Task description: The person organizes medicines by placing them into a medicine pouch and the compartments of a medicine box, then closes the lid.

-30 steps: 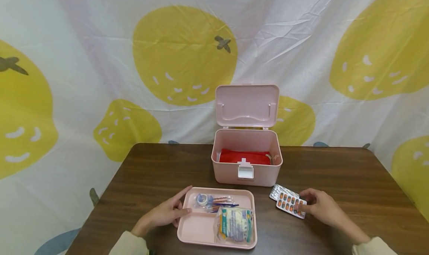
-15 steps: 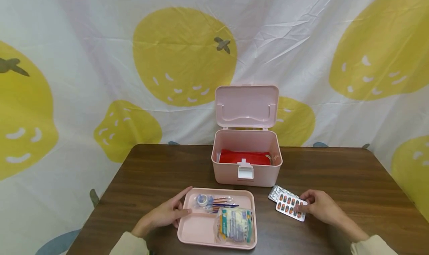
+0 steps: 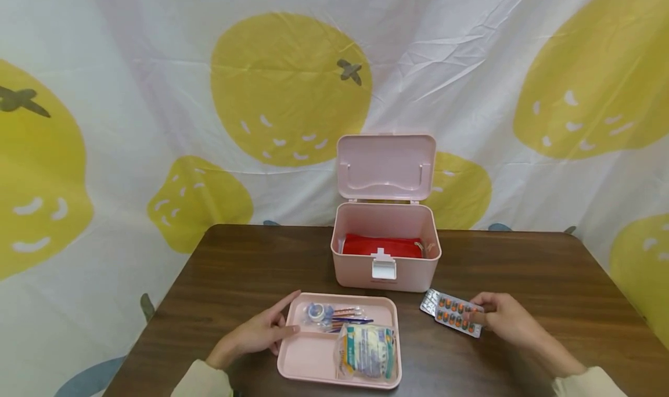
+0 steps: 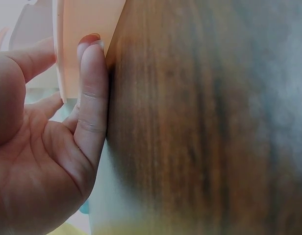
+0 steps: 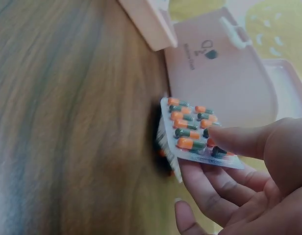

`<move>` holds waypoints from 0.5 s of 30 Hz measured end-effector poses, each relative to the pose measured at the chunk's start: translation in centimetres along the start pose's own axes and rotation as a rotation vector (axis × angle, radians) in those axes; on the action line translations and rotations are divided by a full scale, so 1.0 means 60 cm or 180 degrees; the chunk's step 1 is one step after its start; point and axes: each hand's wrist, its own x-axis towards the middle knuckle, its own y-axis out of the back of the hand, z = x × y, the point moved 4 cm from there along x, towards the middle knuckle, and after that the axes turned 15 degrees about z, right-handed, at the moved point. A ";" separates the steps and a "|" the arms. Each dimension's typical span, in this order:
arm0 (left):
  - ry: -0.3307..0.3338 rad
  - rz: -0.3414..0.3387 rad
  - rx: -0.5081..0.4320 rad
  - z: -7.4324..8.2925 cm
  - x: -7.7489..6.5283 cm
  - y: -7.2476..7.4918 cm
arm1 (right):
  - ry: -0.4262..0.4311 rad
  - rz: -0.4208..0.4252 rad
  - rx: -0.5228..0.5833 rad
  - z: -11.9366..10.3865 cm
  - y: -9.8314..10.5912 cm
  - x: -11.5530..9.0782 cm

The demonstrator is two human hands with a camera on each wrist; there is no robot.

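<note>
My left hand holds the left edge of a pale pink divided tray. In the left wrist view the thumb lies over the rim while other fingers touch the outer wall. Between the thumb and fingers of my right hand is a blister pack of orange and dark green capsules, pinched at its right end and tilted. A second, silvery blister pack shows from under it, mostly covered. Inside the tray are a bagged roll of tape, cotton swabs and a plastic-wrapped packet.
A pink box with its lid raised stands behind the tray and contains a red pouch. All of it is on a dark wooden table. A lemon-print curtain hangs behind.
The right hand tilts the capsule pack and shifts it slightly up and to the right, changing its angle over the silvery pack. The left hand and tray stay in place.
</note>
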 end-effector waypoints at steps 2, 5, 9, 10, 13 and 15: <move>0.0010 -0.0004 -0.0012 0.000 0.000 0.000 | -0.0096 -0.0103 0.0274 -0.005 0.000 0.000; 0.0017 -0.0002 -0.0020 -0.001 0.001 0.000 | -0.0134 -0.0259 0.0589 -0.018 -0.002 0.000; 0.0026 0.0014 -0.0022 -0.002 0.001 0.000 | -0.0078 -0.0439 0.0829 -0.042 -0.010 -0.004; 0.0027 0.0014 -0.0024 -0.002 0.000 0.000 | -0.0055 -0.0481 0.0871 -0.049 -0.013 -0.005; 0.0048 0.0023 -0.0020 -0.002 0.000 0.001 | 0.0004 -0.0583 0.0947 -0.068 -0.024 -0.008; 0.0062 0.0026 -0.0022 -0.002 0.000 0.001 | 0.0034 -0.0618 0.0944 -0.081 -0.031 -0.009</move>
